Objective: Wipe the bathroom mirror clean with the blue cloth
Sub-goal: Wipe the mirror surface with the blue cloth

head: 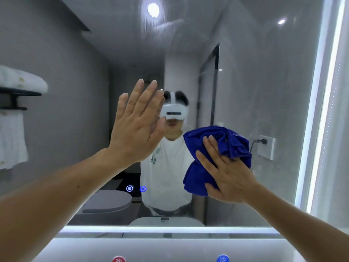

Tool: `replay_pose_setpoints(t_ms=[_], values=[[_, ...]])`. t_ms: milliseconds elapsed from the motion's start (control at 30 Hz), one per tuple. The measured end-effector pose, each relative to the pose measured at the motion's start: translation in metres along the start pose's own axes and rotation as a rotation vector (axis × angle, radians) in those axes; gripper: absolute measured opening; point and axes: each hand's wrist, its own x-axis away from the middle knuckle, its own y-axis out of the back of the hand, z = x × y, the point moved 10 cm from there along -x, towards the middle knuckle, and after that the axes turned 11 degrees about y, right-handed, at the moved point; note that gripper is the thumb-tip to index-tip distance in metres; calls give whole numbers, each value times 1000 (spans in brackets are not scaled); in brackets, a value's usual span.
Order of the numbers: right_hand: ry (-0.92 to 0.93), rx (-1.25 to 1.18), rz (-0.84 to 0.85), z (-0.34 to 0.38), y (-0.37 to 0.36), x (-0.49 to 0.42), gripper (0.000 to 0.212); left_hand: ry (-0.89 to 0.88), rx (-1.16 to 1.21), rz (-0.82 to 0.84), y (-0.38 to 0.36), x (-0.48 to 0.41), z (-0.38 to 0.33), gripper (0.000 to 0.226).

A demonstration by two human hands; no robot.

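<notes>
The crumpled deep-blue microfibre cloth [236, 144] is being pressed against the large rectangular light-edged wall mirror [264, 72], right of centre at mid height, by the right grip [224, 174], a bare hand. Its fingers are being laid spread and nearly straight over the bundle, so the cloth is being pushed flat-handed rather than pinched. The outer fingers are being covered by a fold, probably so that the bundle is being kept from slipping during strokes. The left grip [136, 125] is being held up wide, fingers straight and together, nothing in it, palm toward the glass left of centre. Whether the glass is being touched cannot be told; the body is judged as being steadied this way. Pale smears [160, 23] are being shown near the mirror's top, so the wiping is judged unfinished and a higher reach is being called for.
</notes>
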Motion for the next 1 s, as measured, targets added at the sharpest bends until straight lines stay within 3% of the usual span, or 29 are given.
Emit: replay_pose_setpoints(t_ms=[133,300,367,533,667,833,1000], values=[[149,51,-60,2,-3,1,66,-11,-10,-11,-4,2,-1,61],[151,104,-142,2,-5,1,67,-31,-43,-16,-9,6,5,60],[23,75,-167,-4,1,-4,67,-25,-49,-21,-11,4,11,60],[-575,-10,-234,-80,33,-51,63,16,-73,-32,-13,-15,15,62],[-751,-34,-313,-128,56,-93,55,17,-50,-50,-9,-30,17,62],[-667,11,-393,-96,49,-79,43,37,-23,-45,-12,-32,15,63],[-516,-59,-251,0,1,-30,47,8,-26,-57,-13,-37,6,62]])
